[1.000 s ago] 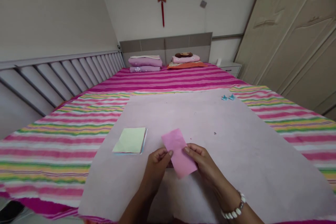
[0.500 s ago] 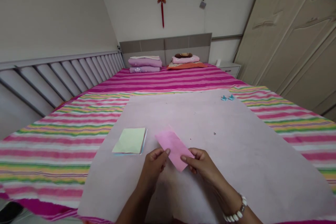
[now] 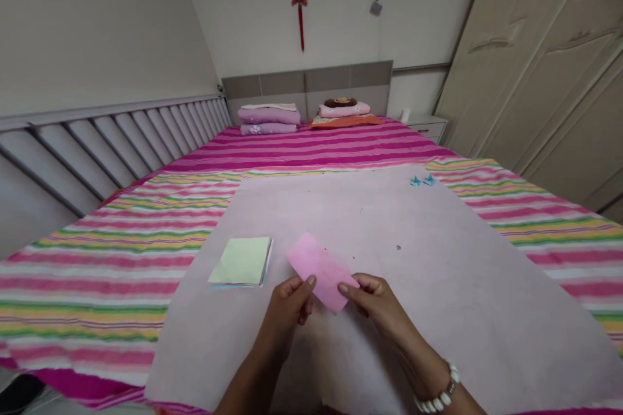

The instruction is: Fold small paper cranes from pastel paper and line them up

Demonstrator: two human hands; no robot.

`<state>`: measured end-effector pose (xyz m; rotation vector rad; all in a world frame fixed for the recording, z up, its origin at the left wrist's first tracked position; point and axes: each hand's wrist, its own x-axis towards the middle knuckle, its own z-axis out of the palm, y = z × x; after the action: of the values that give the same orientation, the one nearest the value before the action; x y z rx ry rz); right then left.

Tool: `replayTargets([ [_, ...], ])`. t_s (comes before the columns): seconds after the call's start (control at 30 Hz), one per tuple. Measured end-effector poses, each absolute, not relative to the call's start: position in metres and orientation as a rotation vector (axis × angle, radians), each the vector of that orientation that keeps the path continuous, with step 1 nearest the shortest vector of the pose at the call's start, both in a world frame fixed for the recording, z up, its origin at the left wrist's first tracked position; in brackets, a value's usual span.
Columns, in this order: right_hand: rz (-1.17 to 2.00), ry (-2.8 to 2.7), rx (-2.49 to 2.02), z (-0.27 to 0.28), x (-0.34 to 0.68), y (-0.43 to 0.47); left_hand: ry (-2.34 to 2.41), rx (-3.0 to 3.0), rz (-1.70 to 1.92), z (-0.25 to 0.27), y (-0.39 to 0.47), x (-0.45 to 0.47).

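Observation:
A pink sheet of paper (image 3: 318, 266), shaped like a slanted rectangle, is held above the pale board between both hands. My left hand (image 3: 291, 305) pinches its lower left edge, thumb on top. At its right end, the thumb and fingers of my right hand (image 3: 372, 295) close on the corner. The fingers behind the paper are partly hidden. To the left of my hands lies a stack of coloured paper squares (image 3: 242, 261), pale green on top with blue showing beneath. Two small blue folded paper pieces (image 3: 422, 181) rest at the board's far right corner.
The wide pale board (image 3: 462, 311) lies on a bed with a striped sheet (image 3: 111, 259). A few tiny dark specks, one a small ring-like bit (image 3: 398, 248), are on the board. Folded bedding (image 3: 269, 118) is stacked by the headboard; a slatted rail (image 3: 121, 142) runs along the left.
The pink paper's far corner, which stood slightly apart as a second layer, now lies together with the rest. Both hands have barely shifted and keep their pinch.

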<state>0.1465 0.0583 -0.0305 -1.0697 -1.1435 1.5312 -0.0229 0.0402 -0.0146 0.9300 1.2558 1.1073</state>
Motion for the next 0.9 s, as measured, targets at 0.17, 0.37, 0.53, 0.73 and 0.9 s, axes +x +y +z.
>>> replayTargets([
  [0.17, 1.455, -1.160, -1.064, -0.037, 0.148, 0.061, 1.279, 0.926, 1.099, -0.014, 0.039, -0.024],
  [0.37, 1.515, -1.086, -1.033, -0.034, 0.146, 0.058, 1.238, 0.826, 1.081, -0.011, 0.038, -0.022],
  [0.53, 1.567, -1.055, -0.956, -0.029, 0.145, 0.056, 1.192, 0.693, 1.082, -0.008, 0.039, -0.022],
  [0.73, 1.532, -1.088, -0.962, -0.034, 0.143, 0.059, 1.196, 0.706, 1.107, -0.010, 0.038, -0.022],
  [0.9, 1.472, -1.069, -0.920, -0.039, 0.139, 0.059, 1.198, 0.734, 1.200, -0.013, 0.038, -0.018],
])
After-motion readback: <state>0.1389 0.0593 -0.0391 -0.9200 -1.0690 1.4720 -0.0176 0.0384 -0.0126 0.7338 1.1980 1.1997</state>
